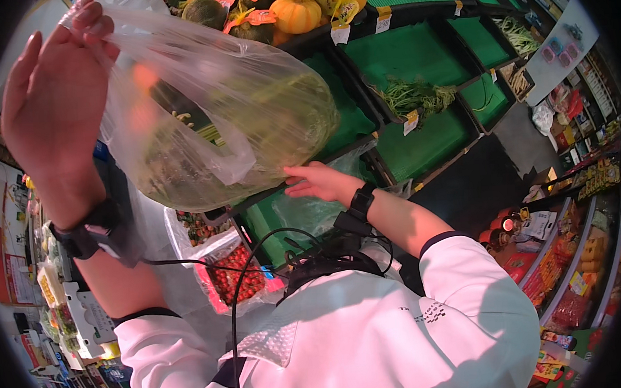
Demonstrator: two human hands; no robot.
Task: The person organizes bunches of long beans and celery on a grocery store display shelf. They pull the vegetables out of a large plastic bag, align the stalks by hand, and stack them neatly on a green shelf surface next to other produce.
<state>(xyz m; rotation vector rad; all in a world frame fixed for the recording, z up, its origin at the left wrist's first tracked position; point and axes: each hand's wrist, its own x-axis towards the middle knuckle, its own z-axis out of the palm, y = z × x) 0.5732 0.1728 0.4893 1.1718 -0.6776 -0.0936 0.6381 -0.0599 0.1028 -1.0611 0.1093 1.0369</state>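
left hand point(59, 102): raised high, curled tight | right hand point(322, 182): lower, extended leftward, uncurled

1. Top centre: orange pumpkins point(296, 15) beside dark green squashes point(205, 13).
2. Centre to upper right: black-edged crates point(401, 55) with green liners; loose leafy greens point(418, 96) lie in one.
3. Lower left of centre: a pink-edged tray point(205, 289) of small red fruit point(233, 273).
4. Far right: curving shelves point(573, 262) of colourful packaged goods point(568, 310).
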